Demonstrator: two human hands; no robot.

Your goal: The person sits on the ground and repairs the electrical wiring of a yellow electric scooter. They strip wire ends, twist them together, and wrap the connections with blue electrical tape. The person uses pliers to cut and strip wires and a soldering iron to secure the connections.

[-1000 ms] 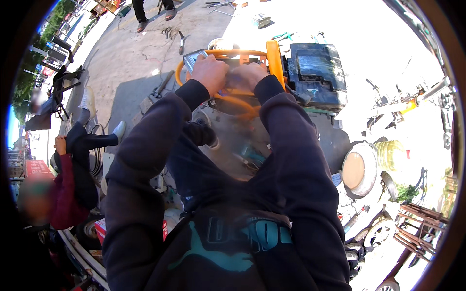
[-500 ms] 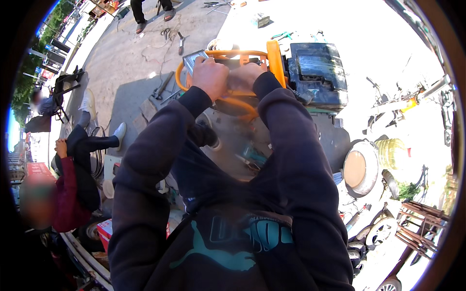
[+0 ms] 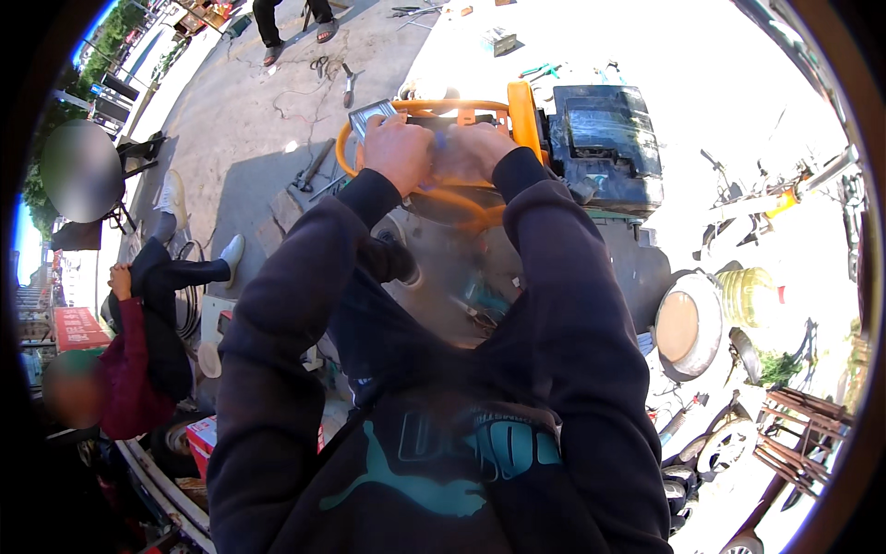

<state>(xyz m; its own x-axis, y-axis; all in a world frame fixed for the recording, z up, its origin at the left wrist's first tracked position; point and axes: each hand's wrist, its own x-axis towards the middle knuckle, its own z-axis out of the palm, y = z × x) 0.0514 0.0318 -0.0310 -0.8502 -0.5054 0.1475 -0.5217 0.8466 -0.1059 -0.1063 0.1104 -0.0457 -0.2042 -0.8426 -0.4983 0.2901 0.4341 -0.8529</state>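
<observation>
My left hand is closed at a silver rectangular metal piece on the top left of an orange tubular-framed machine. My right hand sits just right of it over the frame, fingers curled; what they hold is hidden and slightly blurred. A black box-like unit with a shiny top adjoins the orange frame on the right. The lower orange tubing is hazy in the picture, beneath my hands.
A seated person's maroon sleeve is at left, another's legs at top. Hammer-like tool and hand tool lie on the pavement. Right: round basin, yellow jug, wheel, rusty metal rack.
My hands and the orange machine appear slightly lower in the picture, with the surroundings shifted likewise. My right hand has moved a little rightward. Both hands keep their curled shape.
</observation>
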